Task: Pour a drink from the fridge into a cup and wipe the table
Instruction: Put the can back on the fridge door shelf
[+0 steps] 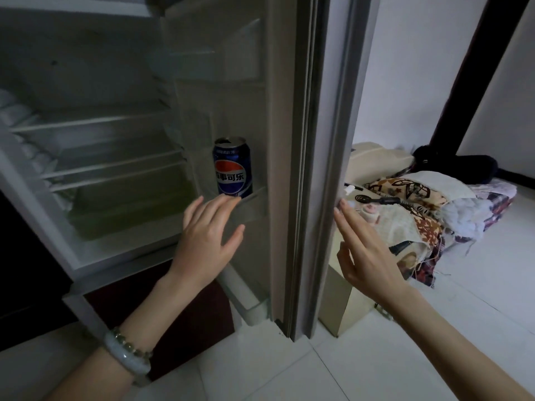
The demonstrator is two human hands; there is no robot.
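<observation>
A blue Pepsi can (233, 167) stands upright on the lower shelf (254, 198) of the open fridge door (285, 140). My left hand (207, 235) is open just below the can, its fingertips at the shelf's front lip, not touching the can. My right hand (363, 247) is open with its fingers stretched out, close to the outer edge of the door; I cannot tell whether it touches the edge. No cup and no table are in view.
The fridge interior (95, 157) on the left has wire shelves and a greenish drawer. To the right of the door a pile of patterned cloth (417, 215) lies on a box, with small items and a cable. White tiled floor (376, 366) spreads below.
</observation>
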